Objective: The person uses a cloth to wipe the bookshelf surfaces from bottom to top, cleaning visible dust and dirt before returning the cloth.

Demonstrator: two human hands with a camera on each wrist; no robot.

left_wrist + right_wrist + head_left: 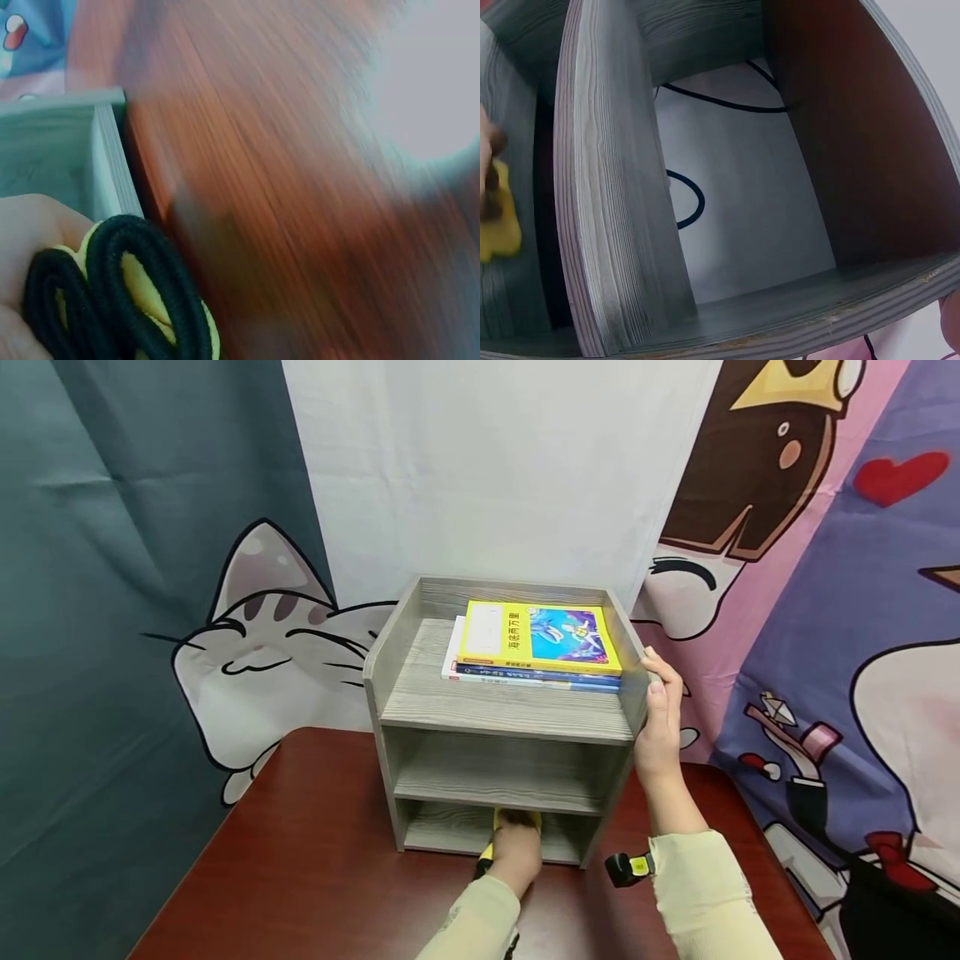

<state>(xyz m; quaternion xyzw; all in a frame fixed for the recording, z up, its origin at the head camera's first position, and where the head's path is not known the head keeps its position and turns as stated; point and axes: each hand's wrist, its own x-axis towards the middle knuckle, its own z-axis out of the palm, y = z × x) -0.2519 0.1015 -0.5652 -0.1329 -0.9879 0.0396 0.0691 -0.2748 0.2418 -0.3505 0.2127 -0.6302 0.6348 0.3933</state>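
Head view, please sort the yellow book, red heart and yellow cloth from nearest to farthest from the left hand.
1. Yellow cloth: gripped in the left hand, at the bottom compartment.
2. Yellow book: above, atop the stacked books.
3. Red heart: upper right, on the backdrop.

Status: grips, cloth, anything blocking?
Left grip holding black-edged yellow cloth at bottom shelf. Right grip on bookshelf's right side. Books on top, clear.

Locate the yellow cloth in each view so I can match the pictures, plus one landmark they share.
Head: low, just right of centre; the yellow cloth is in the left hand, at the shelf's bottom compartment.
Left wrist: lower left corner, folded, black edging showing.
Right wrist: far left edge, below mid-height, blurred.
Shared landmark: the grey shelf, seen in all three.
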